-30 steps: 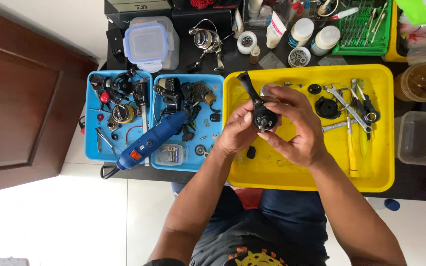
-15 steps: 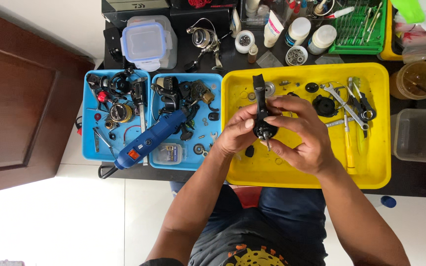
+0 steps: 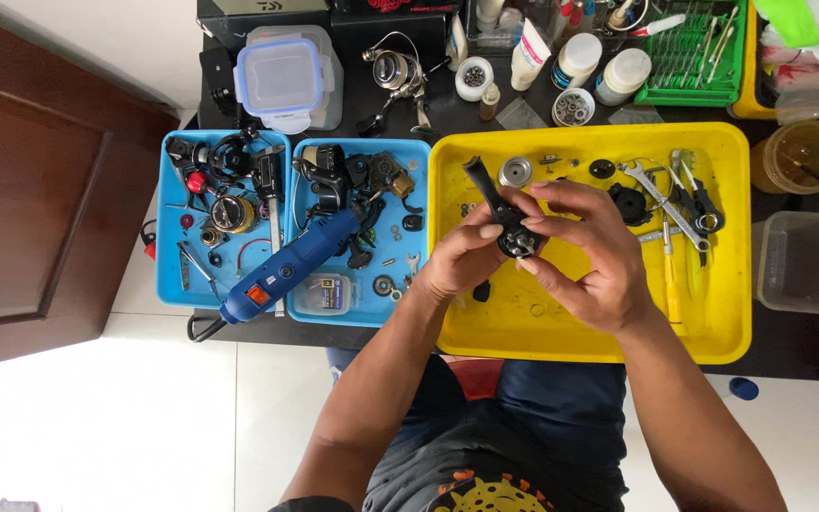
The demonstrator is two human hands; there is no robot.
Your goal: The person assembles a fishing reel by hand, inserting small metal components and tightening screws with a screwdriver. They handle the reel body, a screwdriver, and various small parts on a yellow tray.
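Note:
Both hands hold a black fishing-reel body (image 3: pixel 507 230) with a stem pointing up-left, above the yellow tray (image 3: pixel 580 337). My left hand (image 3: pixel 462 258) grips it from the left, thumb and fingers on its side. From the right, my right hand (image 3: pixel 588 254) cups it, fingertips over the exposed round metal part. A small silver spool piece (image 3: pixel 515 172) lies in the tray just above the hands.
Wrenches and pliers (image 3: pixel 675 204) lie at the tray's right. Two blue trays (image 3: pixel 239 294) at left hold reel parts and a blue rotary tool (image 3: pixel 286 268). A spinning reel (image 3: pixel 397 76), bottles, a clear lidded box (image 3: pixel 280 74) and a green tray (image 3: pixel 703 66) stand behind.
The reel body has been turned slightly in my hands and the fingers have shifted on it. The view has moved a little.

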